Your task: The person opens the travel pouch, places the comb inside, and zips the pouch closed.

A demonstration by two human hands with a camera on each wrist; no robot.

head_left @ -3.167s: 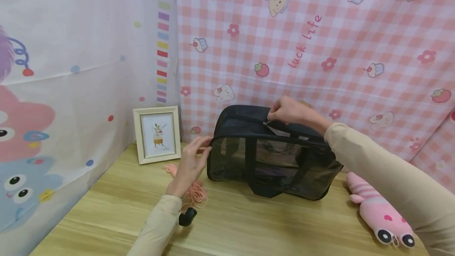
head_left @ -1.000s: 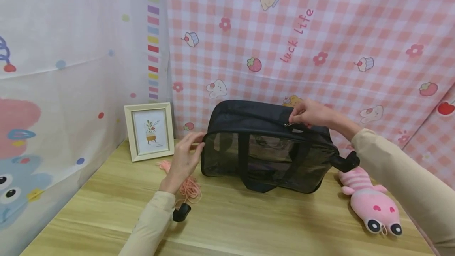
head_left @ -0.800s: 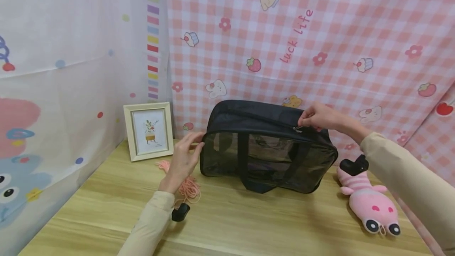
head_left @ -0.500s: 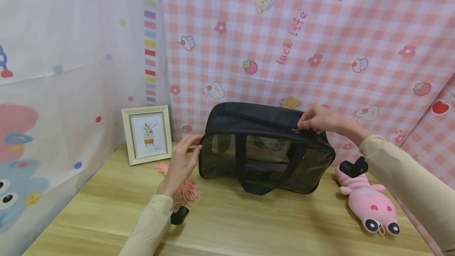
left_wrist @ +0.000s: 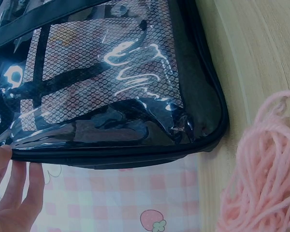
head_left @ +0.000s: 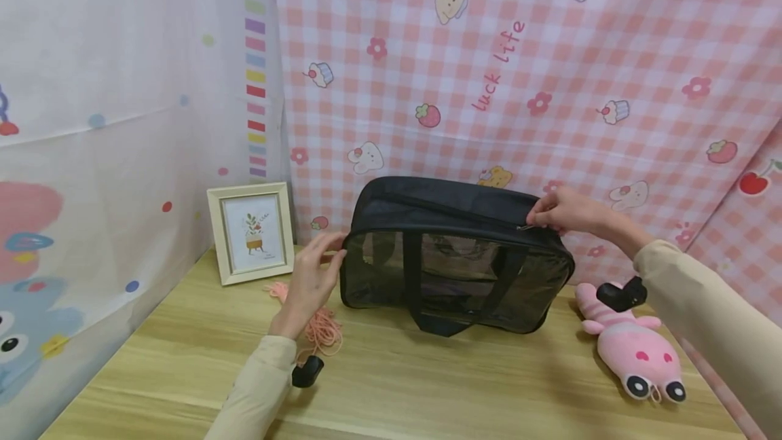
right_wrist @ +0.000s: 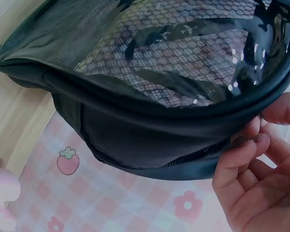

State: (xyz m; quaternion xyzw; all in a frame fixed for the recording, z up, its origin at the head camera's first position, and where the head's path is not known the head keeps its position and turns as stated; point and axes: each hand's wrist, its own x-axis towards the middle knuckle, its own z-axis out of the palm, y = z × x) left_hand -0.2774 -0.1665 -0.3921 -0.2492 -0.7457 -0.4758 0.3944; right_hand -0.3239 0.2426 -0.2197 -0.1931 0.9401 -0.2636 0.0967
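A black bag (head_left: 452, 212) with a see-through front panel and dark straps stands upright on the wooden table. My left hand (head_left: 310, 280) holds its upper left edge, thumb on the front piping and fingers behind in the left wrist view. At the top right, my right hand (head_left: 568, 211) pinches the zipper pull (head_left: 524, 227) between thumb and fingers. Zipper teeth (right_wrist: 193, 155) run along the top between that hand and the bag's right end. Netting (left_wrist: 106, 63) shows through the clear panel. The right hand's fingers mostly hide the pull in the right wrist view.
A bundle of pink yarn (head_left: 324, 328) lies beside the left forearm. Behind it stands a cream picture frame (head_left: 284, 229). On the right lies a pink plush toy (head_left: 635, 348). A checked pink cloth (head_left: 391, 100) hangs behind the bag.
My right hand has slid the zipper pull rightward along the bag's top, and the gap in the top seen earlier has closed behind it. My left hand has stayed at the left edge.
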